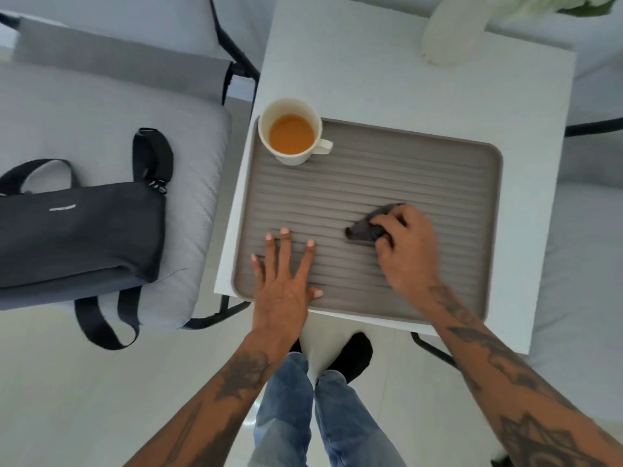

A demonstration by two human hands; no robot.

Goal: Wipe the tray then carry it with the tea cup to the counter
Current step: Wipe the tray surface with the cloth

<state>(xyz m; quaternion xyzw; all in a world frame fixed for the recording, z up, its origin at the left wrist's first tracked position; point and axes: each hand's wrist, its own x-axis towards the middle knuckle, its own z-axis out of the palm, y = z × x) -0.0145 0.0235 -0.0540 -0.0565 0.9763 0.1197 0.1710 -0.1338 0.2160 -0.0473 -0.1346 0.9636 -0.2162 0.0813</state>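
A grey ribbed tray (404, 163) lies on a small white table (387, 79). A cream tea cup (292, 131) with amber tea stands in the tray's far left corner, handle pointing right. My left hand (285, 281) presses flat on the tray's near left part, fingers spread. My right hand (406, 246) grips a bunched dark grey cloth (365, 229) against the ribs near the tray's middle right. Part of the cloth is hidden under my fingers.
A white vase (451, 28) with greenery stands at the table's far right. A black bag (77, 230) with straps rests on a grey cushioned seat (101, 106) to the left. Another light seat (586, 247) flanks the right. My legs stand on the pale floor below.
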